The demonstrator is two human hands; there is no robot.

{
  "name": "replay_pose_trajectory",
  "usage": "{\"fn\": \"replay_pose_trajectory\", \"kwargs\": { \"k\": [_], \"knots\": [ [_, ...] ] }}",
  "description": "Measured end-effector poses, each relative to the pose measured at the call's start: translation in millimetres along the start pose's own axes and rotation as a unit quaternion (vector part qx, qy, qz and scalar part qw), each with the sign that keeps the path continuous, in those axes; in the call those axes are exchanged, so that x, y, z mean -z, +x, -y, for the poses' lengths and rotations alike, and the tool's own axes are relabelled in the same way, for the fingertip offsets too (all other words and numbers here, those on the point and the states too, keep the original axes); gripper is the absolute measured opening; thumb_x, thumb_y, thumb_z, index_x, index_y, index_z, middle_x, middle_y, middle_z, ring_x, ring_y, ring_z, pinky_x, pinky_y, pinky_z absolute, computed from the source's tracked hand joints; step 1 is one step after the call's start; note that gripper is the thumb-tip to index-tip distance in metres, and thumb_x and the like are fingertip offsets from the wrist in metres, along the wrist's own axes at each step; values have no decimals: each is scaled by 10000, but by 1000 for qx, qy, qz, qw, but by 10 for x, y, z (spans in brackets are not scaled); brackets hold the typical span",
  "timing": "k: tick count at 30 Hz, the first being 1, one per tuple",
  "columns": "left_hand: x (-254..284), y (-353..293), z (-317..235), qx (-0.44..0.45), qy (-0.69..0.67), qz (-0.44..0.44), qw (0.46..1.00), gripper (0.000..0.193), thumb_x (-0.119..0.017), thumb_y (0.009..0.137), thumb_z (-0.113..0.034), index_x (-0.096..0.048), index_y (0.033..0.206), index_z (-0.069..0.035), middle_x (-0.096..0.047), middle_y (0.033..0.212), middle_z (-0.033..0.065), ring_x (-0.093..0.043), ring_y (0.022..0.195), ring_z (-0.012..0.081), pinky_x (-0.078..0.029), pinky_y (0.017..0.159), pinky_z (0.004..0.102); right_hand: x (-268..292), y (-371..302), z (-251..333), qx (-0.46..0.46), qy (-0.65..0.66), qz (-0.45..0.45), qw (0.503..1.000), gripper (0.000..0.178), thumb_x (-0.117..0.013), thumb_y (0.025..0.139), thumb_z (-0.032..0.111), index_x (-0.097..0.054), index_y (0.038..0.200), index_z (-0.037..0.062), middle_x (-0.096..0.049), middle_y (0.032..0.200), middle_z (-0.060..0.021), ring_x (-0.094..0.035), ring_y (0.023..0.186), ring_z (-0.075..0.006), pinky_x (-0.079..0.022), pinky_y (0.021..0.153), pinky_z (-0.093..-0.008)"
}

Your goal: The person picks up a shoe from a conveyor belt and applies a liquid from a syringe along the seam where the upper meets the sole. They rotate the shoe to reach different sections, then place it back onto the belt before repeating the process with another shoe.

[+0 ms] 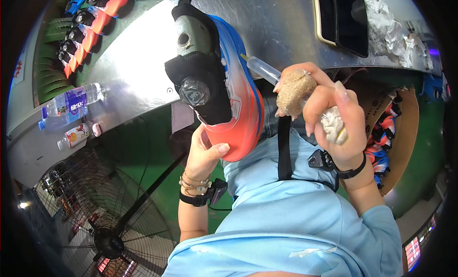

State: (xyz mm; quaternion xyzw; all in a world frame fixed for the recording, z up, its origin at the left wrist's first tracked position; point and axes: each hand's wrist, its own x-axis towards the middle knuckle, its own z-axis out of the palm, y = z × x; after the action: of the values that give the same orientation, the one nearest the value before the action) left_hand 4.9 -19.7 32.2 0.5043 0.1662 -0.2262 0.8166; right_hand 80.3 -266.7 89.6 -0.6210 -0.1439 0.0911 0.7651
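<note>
My left hand point(210, 150) is closed on the toe of a sports shoe point(241, 105), which fades from coral through white to blue. Its black upper carries a round clear dial point(194, 91), and a grey-green shoe last point(191, 36) with a hole shows in the opening. In my right hand point(334, 114) is a clear syringe point(263, 70), its yellowish tip at the shoe's blue side; I cannot tell whether it touches. A tan, sponge-like piece point(296, 92) sits at the syringe by my fingers, and a crumpled white wad point(334, 125) shows in the same hand.
A metal worktable point(281, 19) bears a phone point(350, 21), crumpled white paper point(381, 31) and, leftward, bottles point(76, 104). Similar shoes point(98, 24) line a green conveyor at the far left. A cardboard box point(405, 133) of shoes stands right; a floor fan point(109, 243) lower left.
</note>
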Motion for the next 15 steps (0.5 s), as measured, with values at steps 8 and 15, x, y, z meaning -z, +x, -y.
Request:
{"fn": "replay_pose_trajectory", "kwargs": {
  "k": [8, 15],
  "knots": [
    [-210, 224, 127, 11, -127, 95, 987, 619, -707, 686, -126, -408, 1200, 47, -546, 1119, 131, -556, 1005, 190, -439, 871, 331, -42, -200, 203, -73, 103, -50, 991, 482, -346, 869, 334, -502, 509, 53, -478, 959, -260, -555, 720, -273, -454, 734, -343],
    [-645, 684, 145, 72, -277, 164, 944, 626, -694, 686, -104, -396, 1235, -57, -522, 1144, 58, -514, 1070, 225, -416, 923, 357, -5, -358, 491, -28, 92, -116, 988, 508, -384, 885, 368, -472, 474, 84, -448, 905, -215, -535, 697, -258, -479, 576, -318]
  ]
}}
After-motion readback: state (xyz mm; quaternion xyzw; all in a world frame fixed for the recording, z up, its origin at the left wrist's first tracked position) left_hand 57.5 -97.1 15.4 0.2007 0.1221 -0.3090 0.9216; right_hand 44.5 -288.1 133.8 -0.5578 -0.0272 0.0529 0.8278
